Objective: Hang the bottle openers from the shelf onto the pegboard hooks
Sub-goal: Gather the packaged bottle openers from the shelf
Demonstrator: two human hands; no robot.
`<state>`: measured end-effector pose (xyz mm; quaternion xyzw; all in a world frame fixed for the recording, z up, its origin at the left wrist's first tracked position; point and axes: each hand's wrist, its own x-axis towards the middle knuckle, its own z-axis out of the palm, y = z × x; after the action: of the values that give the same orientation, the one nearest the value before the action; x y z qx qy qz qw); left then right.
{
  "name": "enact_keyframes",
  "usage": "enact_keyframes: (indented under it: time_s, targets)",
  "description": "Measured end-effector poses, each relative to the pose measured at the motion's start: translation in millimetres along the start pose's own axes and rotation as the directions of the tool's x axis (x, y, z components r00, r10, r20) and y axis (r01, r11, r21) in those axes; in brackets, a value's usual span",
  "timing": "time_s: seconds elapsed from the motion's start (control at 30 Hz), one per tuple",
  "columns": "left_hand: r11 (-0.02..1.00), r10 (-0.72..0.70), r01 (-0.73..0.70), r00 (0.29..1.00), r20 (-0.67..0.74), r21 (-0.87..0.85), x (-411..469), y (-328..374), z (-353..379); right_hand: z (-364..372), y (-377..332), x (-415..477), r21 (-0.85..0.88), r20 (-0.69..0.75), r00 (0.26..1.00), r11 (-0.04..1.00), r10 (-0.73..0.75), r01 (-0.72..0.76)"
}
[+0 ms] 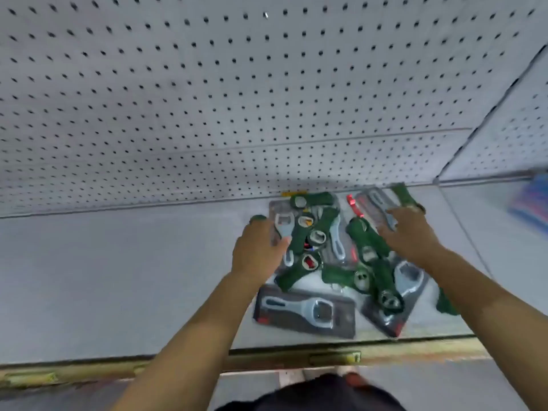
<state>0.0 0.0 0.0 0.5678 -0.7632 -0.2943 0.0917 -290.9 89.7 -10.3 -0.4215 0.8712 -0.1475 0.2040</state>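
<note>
Grey pegboard [207,84] above pale shelf [118,277], heaped bottle openers [314,241], left hand [258,247] grip unclear, right hand [412,232] spread

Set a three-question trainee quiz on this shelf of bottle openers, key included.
1. True or false: the bottle openers already hang on the pegboard.
2. The carded grey opener nearest the front edge of the shelf lies: A flat on it; B on a hook; C in a hand.
3. Fill in: the loose openers in the pile are mostly ____.
Key: 1 false; 2 A; 3 green.
</note>
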Motion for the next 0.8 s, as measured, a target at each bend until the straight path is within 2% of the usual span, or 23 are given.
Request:
enact_keyframes:
  time_s: [0.1, 0.27, 0.47, 0.63, 0.73, 0.8]
  targets:
    - [0.996, -0.027, 0.029, 0.999, -0.029, 0.079, 0, -2, 18, 8, 5, -4, -0.062, -0.057, 0.998, 0.998, 0.0, -0.004]
    - [0.989, -0.04, 0.055, 0.994, -0.105, 0.138, -7, 0, 36, 15, 8, -10, 0.011, -0.175, 0.985, 1.0, 0.009, -0.007]
    - [0.967, -0.137, 0.162, 0.981, -0.137, 0.198, 3, 19, 46, 29, 20, -7, 0.031, -0.203, 0.979, 0.999, 0.034, -0.028]
    - [0.951, -0.277, 0.296, 0.943, -0.185, 0.085, 9, 35, 50, 31, 24, -3, 0.087, -0.252, 0.963, 0.994, 0.092, -0.072]
    - [0.907, -0.416, 0.421, 0.9, -0.13, 0.015, 19, 35, 49, 32, 23, -3, 0.106, -0.254, 0.957, 0.987, 0.143, -0.119]
    - [0.892, -0.451, 0.451, 0.888, -0.092, -0.02, 25, 31, 47, 31, 22, -2, 0.126, -0.258, 0.955, 0.985, 0.146, -0.117]
